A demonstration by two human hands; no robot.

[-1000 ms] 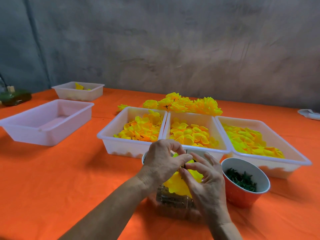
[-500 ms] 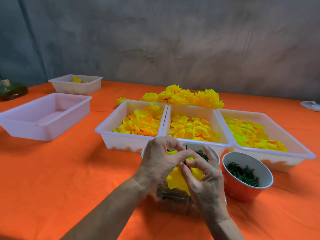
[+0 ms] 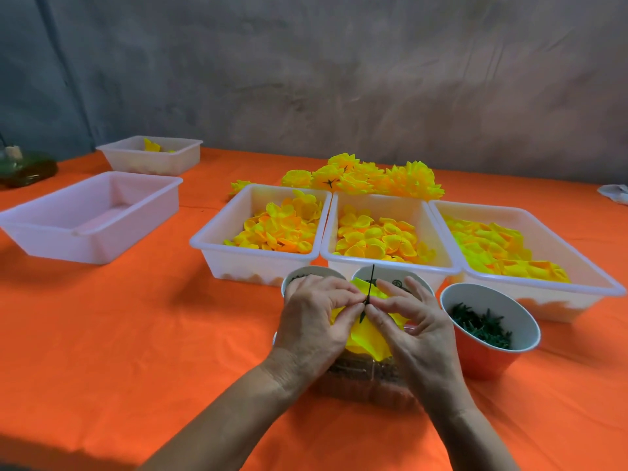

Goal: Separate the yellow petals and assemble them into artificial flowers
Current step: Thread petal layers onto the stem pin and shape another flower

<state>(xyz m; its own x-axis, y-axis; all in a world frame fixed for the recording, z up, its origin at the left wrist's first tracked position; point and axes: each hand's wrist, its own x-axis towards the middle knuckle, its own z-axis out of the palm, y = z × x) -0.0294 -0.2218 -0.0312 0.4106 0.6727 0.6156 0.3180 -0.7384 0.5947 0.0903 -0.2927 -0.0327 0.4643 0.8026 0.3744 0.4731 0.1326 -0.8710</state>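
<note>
Orange tablecloth [image 3: 136, 334] covers table. Grey mottled wall [image 3: 339, 79] behind. Dark green glass dish [image 3: 29, 171] at far left edge. White crumpled object [image 3: 615, 193] at far right edge, partly cropped.

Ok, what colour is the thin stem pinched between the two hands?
Dark green, nearly black; the stem shows best in the head view, against the yellow petals.

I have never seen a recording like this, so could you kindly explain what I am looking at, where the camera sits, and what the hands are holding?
No machine here: a person wears a camera on the head, looking down at their own hands. The left hand and right hand together pinch a thin dark stem pushed through yellow petals. On the orange table stand three white trays of loose petals, an empty tray, finished flowers behind, and a red cup of green parts.
</note>
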